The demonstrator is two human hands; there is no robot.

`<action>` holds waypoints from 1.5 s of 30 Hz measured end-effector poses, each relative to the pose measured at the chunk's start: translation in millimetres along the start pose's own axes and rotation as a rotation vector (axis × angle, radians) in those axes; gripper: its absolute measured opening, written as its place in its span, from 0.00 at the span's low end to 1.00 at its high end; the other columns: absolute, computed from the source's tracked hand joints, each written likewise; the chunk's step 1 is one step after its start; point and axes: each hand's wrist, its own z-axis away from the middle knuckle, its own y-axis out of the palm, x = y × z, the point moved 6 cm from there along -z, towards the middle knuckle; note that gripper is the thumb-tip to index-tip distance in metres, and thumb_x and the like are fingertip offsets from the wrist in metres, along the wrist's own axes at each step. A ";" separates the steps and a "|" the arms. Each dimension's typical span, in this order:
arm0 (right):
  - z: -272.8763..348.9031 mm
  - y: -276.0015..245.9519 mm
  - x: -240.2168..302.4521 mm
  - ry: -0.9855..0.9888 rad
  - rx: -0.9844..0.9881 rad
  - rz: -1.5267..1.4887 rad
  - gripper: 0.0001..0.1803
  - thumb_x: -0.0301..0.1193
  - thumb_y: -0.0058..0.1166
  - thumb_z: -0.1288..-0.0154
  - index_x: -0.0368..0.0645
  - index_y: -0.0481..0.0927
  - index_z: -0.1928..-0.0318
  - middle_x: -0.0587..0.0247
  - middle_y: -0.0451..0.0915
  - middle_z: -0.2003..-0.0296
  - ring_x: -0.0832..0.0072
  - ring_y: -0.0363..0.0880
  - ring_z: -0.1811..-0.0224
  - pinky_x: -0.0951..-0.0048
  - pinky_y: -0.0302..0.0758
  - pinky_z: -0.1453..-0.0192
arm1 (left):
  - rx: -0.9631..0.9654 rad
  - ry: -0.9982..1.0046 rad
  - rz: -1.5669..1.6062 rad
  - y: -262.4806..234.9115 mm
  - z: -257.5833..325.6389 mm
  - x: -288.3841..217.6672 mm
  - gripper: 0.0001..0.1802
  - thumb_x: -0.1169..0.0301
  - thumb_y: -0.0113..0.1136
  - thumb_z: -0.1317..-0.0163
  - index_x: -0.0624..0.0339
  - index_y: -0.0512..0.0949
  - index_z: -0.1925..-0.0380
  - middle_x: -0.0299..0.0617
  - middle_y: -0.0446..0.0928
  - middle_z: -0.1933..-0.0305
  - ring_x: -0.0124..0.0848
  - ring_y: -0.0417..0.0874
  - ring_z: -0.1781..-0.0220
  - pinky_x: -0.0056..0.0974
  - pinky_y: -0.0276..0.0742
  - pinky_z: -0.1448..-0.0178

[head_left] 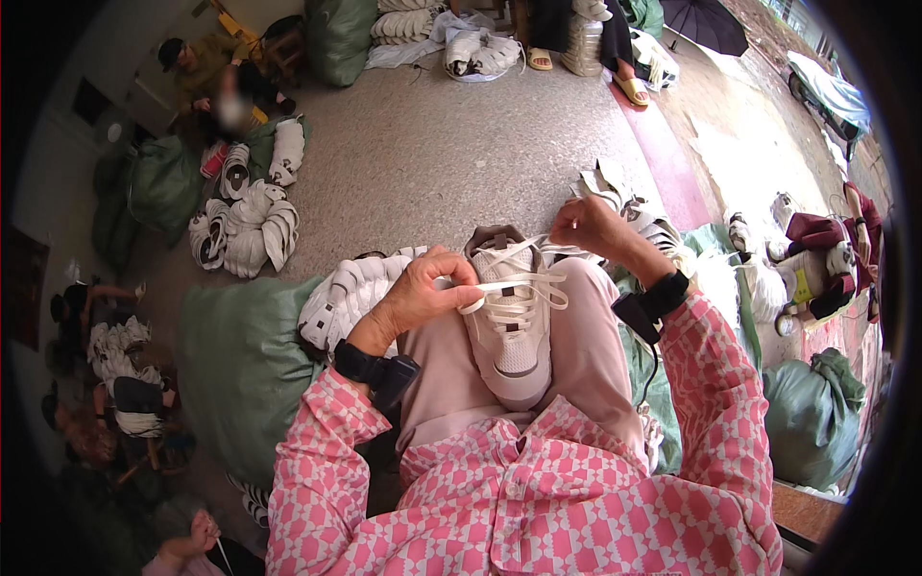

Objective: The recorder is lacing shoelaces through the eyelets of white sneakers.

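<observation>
A whitish-beige sneaker [514, 350] with a brown collar rests between my thighs, its toe toward me. Its pale shoelace [519, 286] is threaded through the eyelets, with a loose loop on the right side. My left hand [427, 293] is closed beside the shoe, pinching a length of that lace between thumb and fingers. Raised to the upper right of the collar, my right hand [597, 230] is curled closed. A strand of lace runs toward its fingertips and appears gripped there, though the pinch itself is partly hidden.
Stacked shoe uppers [351, 298] lie by my left knee, beside a large green sack [245, 374]. More uppers [254, 230] are heaped on the floor at the far left. Another green sack [816, 418] sits at right. Other people [216, 72] sit around, some among shoe piles.
</observation>
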 end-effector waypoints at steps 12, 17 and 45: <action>53.5 11.8 56.5 -0.189 0.250 -0.106 0.21 0.32 0.67 0.55 0.47 0.81 0.56 0.63 0.72 0.63 0.71 0.73 0.66 0.69 0.73 0.62 | -0.021 0.116 -0.361 3.4 20.9 -18.3 0.12 0.68 0.72 0.52 0.58 0.78 0.72 0.38 0.73 0.60 0.36 0.74 0.56 0.36 0.70 0.51; 57.5 30.3 43.6 -0.207 0.155 0.049 0.08 0.30 0.63 0.47 0.48 0.83 0.64 0.59 0.72 0.64 0.68 0.76 0.66 0.67 0.75 0.60 | 0.027 0.034 -0.099 9.6 17.7 -19.6 0.07 0.73 0.66 0.44 0.61 0.77 0.69 0.33 0.72 0.61 0.26 0.73 0.61 0.30 0.70 0.56; -13.9 57.5 3.5 0.264 0.277 -0.426 0.34 0.56 0.49 0.34 0.33 0.81 0.53 0.58 0.80 0.66 0.69 0.76 0.64 0.67 0.75 0.57 | -0.213 -0.500 0.352 9.3 -15.8 80.1 0.36 0.39 0.44 0.33 0.64 0.75 0.49 0.40 0.78 0.55 0.30 0.77 0.56 0.32 0.71 0.51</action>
